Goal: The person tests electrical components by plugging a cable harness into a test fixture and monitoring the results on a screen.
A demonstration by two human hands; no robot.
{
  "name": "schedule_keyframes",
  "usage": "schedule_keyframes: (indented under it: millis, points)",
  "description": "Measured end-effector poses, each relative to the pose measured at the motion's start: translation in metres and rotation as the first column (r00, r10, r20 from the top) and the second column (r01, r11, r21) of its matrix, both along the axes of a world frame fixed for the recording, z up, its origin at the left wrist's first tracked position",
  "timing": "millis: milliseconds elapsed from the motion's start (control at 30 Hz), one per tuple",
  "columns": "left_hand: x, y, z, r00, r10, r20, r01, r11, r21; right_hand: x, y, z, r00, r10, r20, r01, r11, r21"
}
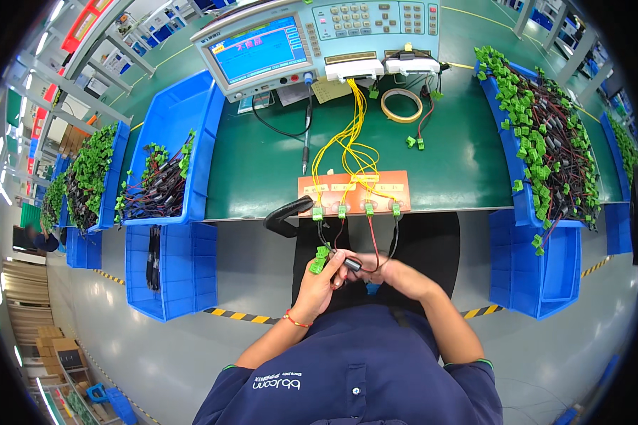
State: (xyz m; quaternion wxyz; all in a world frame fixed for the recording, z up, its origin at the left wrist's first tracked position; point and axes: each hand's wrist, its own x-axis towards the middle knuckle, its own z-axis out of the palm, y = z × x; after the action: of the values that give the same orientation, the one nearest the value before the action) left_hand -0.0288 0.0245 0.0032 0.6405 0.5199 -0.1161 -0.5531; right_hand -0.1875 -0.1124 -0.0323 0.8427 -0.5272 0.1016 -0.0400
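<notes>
My left hand [319, 287] is closed around a wire harness, with its green terminal connectors [320, 259] sticking out beside the thumb. A short black sleeve [352, 264] on the harness lies between my two hands. My right hand [403, 276] is bent around the same wires on the other side, its fingertips partly hidden and a little blurred. Black and red wires [372, 234] run from the hands up to several green plugs [368, 210] along the front edge of an orange test board [390, 183]. Yellow leads [358, 113] join that board to the bench tester [262, 49].
A blue bin heaped with green-ended harnesses [546, 142] stands at the right. Another blue bin [181, 113] at the left holds fewer harnesses. On the green bench [248, 163] lie a tape roll [402, 105], a probe pen [306, 142] and a black padded handle [287, 216].
</notes>
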Motion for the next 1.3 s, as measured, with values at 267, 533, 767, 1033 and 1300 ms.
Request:
schedule_keyframes:
  millis: [267,533,767,1033,1300]
  points:
    - [0.008,-0.004,-0.005,0.997,0.067,0.04,-0.067,0.998,0.013,-0.062,-0.033,0.042,0.942,-0.329,-0.07,0.322,0.942,-0.095]
    - [0.019,-0.028,0.009,0.82,0.542,0.183,-0.502,0.835,-0.225,-0.053,-0.019,0.041,0.913,-0.286,0.29,0.224,0.947,0.231]
    - [0.027,-0.038,0.037,0.987,0.147,0.059,-0.14,0.985,-0.102,-0.036,-0.015,0.058,0.94,-0.222,0.258,0.179,0.967,0.182]
    - [0.025,-0.041,0.034,0.982,0.04,-0.185,-0.06,0.993,-0.104,-0.065,-0.038,0.067,0.929,-0.369,0.027,0.368,0.915,-0.167]
    - [0.023,-0.034,0.025,0.991,0.09,-0.099,-0.104,0.983,-0.153,0.024,-0.006,0.074,0.928,-0.373,-0.028,0.373,0.927,0.022]
